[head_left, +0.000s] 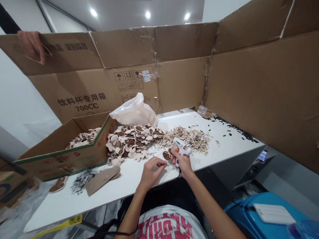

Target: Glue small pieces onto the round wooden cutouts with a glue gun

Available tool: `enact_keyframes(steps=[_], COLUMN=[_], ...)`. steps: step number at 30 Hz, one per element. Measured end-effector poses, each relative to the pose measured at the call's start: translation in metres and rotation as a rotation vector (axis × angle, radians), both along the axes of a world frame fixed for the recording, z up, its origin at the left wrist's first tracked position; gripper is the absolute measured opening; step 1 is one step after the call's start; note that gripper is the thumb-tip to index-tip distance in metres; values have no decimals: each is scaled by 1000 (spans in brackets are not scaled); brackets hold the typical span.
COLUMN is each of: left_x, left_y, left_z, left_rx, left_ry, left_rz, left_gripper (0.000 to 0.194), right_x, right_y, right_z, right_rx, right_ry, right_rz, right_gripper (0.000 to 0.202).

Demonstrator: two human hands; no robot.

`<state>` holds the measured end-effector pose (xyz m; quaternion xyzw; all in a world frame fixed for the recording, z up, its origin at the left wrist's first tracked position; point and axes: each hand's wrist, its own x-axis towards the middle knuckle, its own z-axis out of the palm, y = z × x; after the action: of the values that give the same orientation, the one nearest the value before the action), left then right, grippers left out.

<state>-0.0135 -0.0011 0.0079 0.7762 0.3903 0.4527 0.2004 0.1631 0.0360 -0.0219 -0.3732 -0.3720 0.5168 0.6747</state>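
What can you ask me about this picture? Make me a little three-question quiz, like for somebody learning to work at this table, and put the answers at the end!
1. Which of the worker's own hands holds the glue gun?
2. True or false: from where the worker sits, the white bag is behind the pile of brown and cream pieces.
3. Fill in the gap: another person's hand hangs over the top edge of the ______.

Key:
1. The right hand.
2. True.
3. Cardboard wall.
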Motion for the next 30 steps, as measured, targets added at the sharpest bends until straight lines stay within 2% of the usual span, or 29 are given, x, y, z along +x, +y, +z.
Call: enact_keyframes(steps=[7, 15, 30], left_x=[-3, 0, 1], left_y=[3, 1, 0], left_z=[-9, -1, -2], left_rx=[-44, -1, -18], left_ry=[-35, -7, -19], left_rz=[21, 52, 114], left_gripper=[11, 12, 10], right_x=[0, -1, 1], right_y=[-2, -5, -3], right_z=[1, 2, -6], right_rx=[4, 35, 53], right_ry=[-10, -39, -67], right_rz=[25, 103, 133], right_gripper=[52, 49, 46])
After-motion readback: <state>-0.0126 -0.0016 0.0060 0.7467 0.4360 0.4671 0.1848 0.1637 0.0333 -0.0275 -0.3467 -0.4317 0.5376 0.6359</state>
